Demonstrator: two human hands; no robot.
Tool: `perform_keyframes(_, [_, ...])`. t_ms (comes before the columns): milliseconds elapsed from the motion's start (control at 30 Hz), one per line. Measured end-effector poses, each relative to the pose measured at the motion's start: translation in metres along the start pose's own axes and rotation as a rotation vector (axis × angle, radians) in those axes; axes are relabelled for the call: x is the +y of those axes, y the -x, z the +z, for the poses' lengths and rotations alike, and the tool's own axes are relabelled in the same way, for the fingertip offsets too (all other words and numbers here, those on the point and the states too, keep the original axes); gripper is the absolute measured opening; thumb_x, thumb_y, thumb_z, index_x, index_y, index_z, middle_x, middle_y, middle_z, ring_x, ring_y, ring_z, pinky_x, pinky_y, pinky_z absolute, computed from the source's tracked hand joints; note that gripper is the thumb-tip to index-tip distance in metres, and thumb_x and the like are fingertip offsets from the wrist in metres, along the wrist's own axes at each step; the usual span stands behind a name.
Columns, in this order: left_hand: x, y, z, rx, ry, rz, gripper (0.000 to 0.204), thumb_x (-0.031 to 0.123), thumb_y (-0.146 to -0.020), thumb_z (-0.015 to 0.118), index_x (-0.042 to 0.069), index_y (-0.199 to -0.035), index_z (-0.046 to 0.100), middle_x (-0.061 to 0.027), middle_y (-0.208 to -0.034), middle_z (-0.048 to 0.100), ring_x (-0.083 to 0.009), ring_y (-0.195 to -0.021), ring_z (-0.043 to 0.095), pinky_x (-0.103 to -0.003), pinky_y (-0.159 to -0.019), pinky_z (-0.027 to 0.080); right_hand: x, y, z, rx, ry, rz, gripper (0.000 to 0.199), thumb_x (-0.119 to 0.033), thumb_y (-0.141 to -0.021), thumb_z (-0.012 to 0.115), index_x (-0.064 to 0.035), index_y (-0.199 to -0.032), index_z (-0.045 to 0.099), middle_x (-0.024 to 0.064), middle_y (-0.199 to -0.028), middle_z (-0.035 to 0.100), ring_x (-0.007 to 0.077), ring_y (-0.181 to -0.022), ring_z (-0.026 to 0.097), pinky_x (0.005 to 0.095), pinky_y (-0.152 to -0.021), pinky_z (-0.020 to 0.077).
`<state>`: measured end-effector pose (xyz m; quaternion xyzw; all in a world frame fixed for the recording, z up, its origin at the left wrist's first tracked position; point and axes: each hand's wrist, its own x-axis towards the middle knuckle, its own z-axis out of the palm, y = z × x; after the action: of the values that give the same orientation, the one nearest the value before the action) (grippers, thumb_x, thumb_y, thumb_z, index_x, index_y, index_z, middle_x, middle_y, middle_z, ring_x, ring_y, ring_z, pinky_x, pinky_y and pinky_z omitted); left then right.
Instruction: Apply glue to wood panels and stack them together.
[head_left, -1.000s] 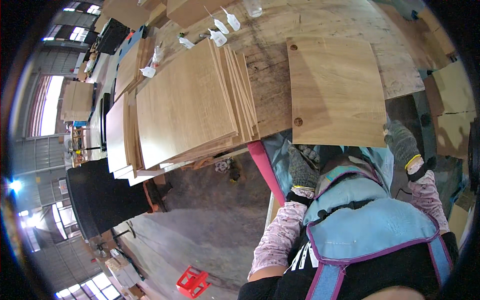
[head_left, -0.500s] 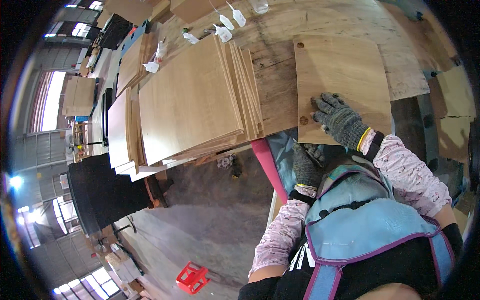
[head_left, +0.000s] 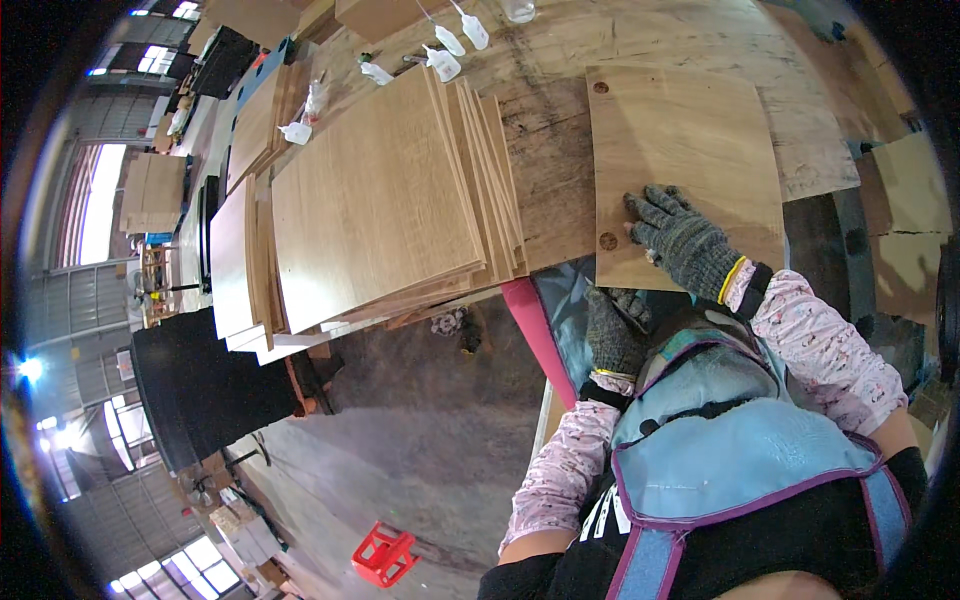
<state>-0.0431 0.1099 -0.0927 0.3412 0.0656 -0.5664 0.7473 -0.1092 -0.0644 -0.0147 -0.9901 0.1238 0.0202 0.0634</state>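
Observation:
A square plywood board (head_left: 690, 140) with small round knots lies on the worn wooden workbench (head_left: 550, 170). My right hand (head_left: 685, 240), in a grey knit glove, rests flat on the board's near left part with its fingers spread. My left hand (head_left: 613, 335), also gloved, hangs just below the board's near edge, against my blue apron, fingers curled. Whether it holds anything is hidden.
A fanned stack of plywood sheets (head_left: 380, 190) covers the bench to the left of the board. Small white squeeze bottles (head_left: 445, 62) lie behind it. Below are a concrete floor, a black drum (head_left: 200, 390) and a red crate (head_left: 385, 553). Tan sheets (head_left: 915, 180) lie at the right.
My right hand came up from beside the bench edge onto the board and now lies flat near its lower left knot. My left hand stayed by the near edge.

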Motion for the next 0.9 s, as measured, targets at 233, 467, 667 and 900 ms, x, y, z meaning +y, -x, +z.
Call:
perform_keyframes(233, [0.009,0.003,0.026,0.231,0.128,-0.082,0.048,0.05,-0.097,0.029,0.019,-0.131,0.04,-0.0002,-0.125,0.052,-0.02,-0.106,0.052,-0.038,-0.084,0.043,0.003,-0.001,0.0,0.008,-0.013,0.002,0.044,-0.028,-0.082,0.055,-0.0108,-0.122,0.055,0.0133,-0.141,0.036,0.0342,-0.131,0.031,0.0502,-0.11,0.0205])
perform_keyframes(467, [0.006,0.005,0.023,0.14,0.122,-0.062,0.047,0.05,-0.097,0.031,0.019,-0.13,0.041,-0.0012,-0.114,0.056,-0.0196,-0.101,0.053,-0.038,-0.083,0.044,0.004,0.001,-0.001,0.001,-0.034,0.012,0.044,-0.026,-0.081,0.056,-0.01,-0.123,0.054,0.0139,-0.142,0.035,0.0351,-0.131,0.031,0.0505,-0.109,0.0208])
perform_keyframes(667, [0.006,0.004,0.023,0.16,0.144,-0.073,0.049,0.051,-0.096,0.03,0.017,-0.131,0.041,-0.0028,-0.122,0.055,-0.0205,-0.109,0.052,-0.038,-0.087,0.044,0.002,0.001,-0.002,-0.002,-0.033,0.015,0.045,-0.026,-0.081,0.056,-0.0097,-0.123,0.054,0.0138,-0.142,0.035,0.0351,-0.131,0.031,0.0506,-0.109,0.0205])
perform_keyframes(900, [-0.004,0.0,0.008,0.067,0.029,0.044,0.045,0.049,-0.097,0.03,0.013,-0.119,0.049,-0.0034,-0.109,0.058,-0.0196,-0.094,0.056,-0.035,-0.077,0.046,0.001,0.0,-0.001,0.025,0.009,-0.003,0.045,-0.027,-0.082,0.055,-0.0098,-0.123,0.054,0.0138,-0.142,0.035,0.0347,-0.131,0.03,0.0506,-0.11,0.0193])
